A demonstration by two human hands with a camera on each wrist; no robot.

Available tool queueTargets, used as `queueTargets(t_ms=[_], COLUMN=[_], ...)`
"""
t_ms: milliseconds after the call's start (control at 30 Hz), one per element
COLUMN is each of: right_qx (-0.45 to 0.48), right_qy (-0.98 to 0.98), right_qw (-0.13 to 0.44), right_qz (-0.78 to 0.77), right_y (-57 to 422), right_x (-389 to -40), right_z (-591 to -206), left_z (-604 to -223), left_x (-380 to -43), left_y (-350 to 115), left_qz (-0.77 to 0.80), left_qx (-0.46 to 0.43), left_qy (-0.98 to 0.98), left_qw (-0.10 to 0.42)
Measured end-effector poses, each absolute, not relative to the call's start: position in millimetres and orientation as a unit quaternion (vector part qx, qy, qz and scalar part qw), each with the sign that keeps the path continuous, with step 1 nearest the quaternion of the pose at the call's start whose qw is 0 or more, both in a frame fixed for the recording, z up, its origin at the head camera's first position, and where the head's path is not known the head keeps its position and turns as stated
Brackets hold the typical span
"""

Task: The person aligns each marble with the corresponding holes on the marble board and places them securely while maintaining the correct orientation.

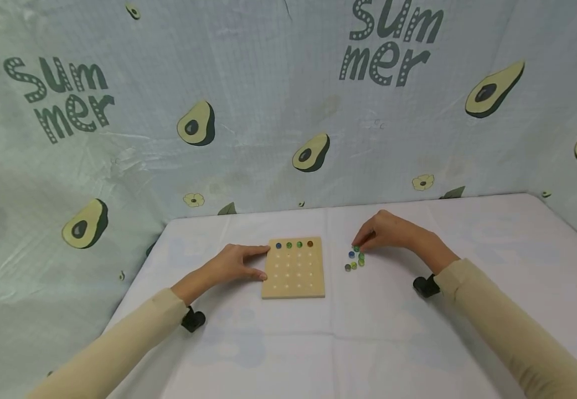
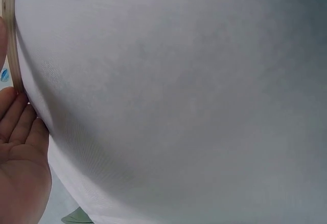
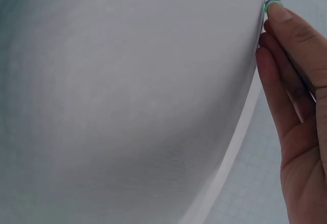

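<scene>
A square wooden board (image 1: 293,271) with rows of shallow hollows lies on the table. Along its far row sit several marbles: a blue marble (image 1: 278,245) at the left, green ones in the middle, an amber marble (image 1: 310,244) at the right. My left hand (image 1: 231,264) rests against the board's left edge, thumb and forefinger spread apart. To the right of the board is a loose cluster of glass marbles (image 1: 354,265), green, yellow-green, blue and dark. Over its far end my right hand (image 1: 387,231) pinches a green marble (image 3: 270,6) between thumb and fingertips.
White cloth covers the table (image 1: 278,354). Behind it hangs a pale curtain (image 1: 258,83) with avocado prints and lettering. A black wrist camera (image 1: 193,320) hangs under the left sleeve, another black camera (image 1: 425,286) under the right.
</scene>
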State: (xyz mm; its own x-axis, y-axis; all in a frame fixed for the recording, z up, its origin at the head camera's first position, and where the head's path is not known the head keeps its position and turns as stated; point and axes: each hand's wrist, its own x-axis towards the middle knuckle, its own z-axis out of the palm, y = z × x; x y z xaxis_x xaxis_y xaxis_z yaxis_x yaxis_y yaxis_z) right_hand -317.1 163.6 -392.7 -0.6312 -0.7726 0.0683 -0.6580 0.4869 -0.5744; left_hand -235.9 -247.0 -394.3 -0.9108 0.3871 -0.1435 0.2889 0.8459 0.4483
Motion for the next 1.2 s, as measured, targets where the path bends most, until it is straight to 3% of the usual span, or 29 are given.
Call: queueTargets(t_ms=[800, 1200], right_qx=[-0.378, -0.397], right_qy=[0.877, 0.863], right_qw=[0.110, 0.081], right_qz=[-0.276, -0.301], right_y=[161, 157], right_x=[-313, -311], right_z=[-389, -379], left_z=[-394, -394], left_x=[-235, -235], left_y=[-246, -248], left_qz=[0.226, 0.224], left_qx=[0.171, 0.173], left_qy=[0.951, 0.952], left_qw=[0.119, 0.121])
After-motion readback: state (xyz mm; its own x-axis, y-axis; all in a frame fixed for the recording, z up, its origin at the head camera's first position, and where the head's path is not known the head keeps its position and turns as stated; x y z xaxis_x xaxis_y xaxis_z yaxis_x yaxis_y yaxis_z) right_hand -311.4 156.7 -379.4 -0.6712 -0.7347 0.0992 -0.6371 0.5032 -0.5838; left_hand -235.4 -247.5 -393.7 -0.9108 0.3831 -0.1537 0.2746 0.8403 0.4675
